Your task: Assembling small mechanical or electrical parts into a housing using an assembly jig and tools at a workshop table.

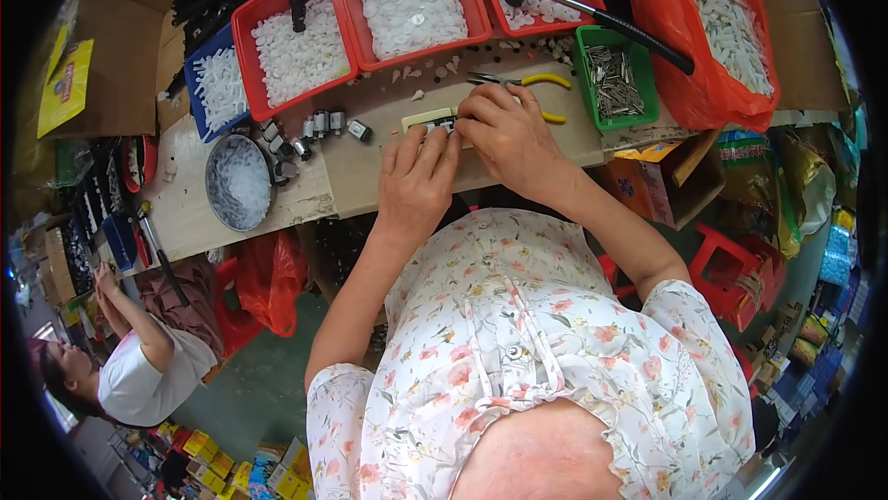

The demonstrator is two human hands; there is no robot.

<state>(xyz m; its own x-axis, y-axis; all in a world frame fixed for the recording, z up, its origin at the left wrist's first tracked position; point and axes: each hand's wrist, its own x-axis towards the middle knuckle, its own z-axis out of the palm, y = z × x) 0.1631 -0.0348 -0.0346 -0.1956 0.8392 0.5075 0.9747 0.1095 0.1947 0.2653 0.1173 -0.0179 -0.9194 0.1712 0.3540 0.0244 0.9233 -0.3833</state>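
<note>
A cream plastic casing lies on the workbench in front of me, with small dark and metallic parts showing between my fingertips. My left hand is closed, its bent fingers pressing on the casing's near side. Closed as well, my right hand has its fingertips pinched together over the casing's right part, which they largely cover. Whether a smaller piece sits in that pinch is hidden. Just beyond my right hand lie pliers with yellow handles. Several small metal motors stand left of my left hand.
Red trays of white plastic parts line the back, with a hammer across the right one. A green bin holds metal pins. A red bag stands right, a metal bowl left. Another person sits at far left.
</note>
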